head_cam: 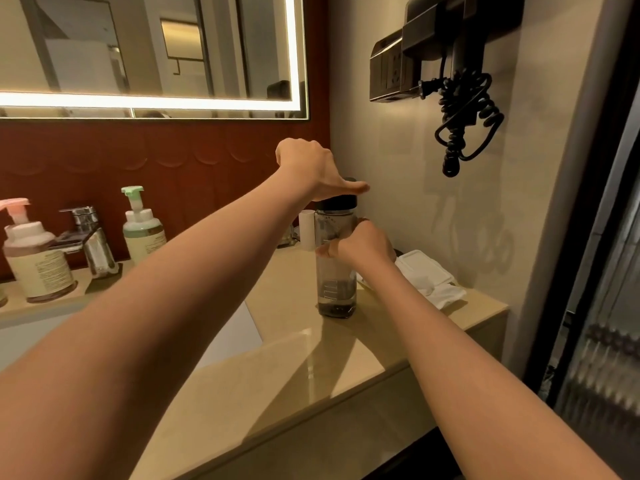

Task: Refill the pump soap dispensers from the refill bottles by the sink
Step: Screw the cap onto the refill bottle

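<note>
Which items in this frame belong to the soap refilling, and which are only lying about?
Job: clear bottle, its black cap, left hand, right hand, pink-pump dispenser, green-pump dispenser.
Lying about: white tissue pack, hairdryer cord, faucet.

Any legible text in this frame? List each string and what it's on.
Nothing can be quoted.
Pink-pump dispenser: printed label, too small and blurred to read.
Green-pump dispenser: faint label print, unreadable.
Clear bottle with black cap, held by the left hand and right hand: white markings on the side, too blurred to read.
Wall socket panel: no readable marking.
</note>
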{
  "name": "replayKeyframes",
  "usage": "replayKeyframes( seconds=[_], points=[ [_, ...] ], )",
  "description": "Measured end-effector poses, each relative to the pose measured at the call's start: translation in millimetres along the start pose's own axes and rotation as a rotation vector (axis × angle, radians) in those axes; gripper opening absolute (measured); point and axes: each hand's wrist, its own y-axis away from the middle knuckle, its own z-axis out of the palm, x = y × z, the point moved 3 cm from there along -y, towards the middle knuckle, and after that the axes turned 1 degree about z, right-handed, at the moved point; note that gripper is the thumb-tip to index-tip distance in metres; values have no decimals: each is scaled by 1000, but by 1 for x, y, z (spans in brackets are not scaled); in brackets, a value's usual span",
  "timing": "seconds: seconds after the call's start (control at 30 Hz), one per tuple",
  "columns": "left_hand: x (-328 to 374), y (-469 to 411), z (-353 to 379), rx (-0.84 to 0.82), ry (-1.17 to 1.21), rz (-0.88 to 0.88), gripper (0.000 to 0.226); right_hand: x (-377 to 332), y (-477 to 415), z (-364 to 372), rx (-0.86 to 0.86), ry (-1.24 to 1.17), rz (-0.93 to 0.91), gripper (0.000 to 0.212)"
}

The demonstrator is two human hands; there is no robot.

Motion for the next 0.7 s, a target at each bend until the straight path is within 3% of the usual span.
replayKeyframes(
  seconds=[0.13,0.3,0.4,0.6,0.7],
  points=[
    [-4,-4,-3,94,31,44,77,0,-1,1,-3,5,0,68],
    [-2,-4,10,-343,461,216,61,1,-4,3,8,12,6,75],
    [-1,-10,11,-295,435,181,63,1,-5,4,3,18,-1,72],
    [5,-6,1,-140,73,66,68,-1,-7,4,-7,68,20,68],
    [4,-7,5,-311,262,108,57,0,-10,5,-11,39,18,74]
  ],
)
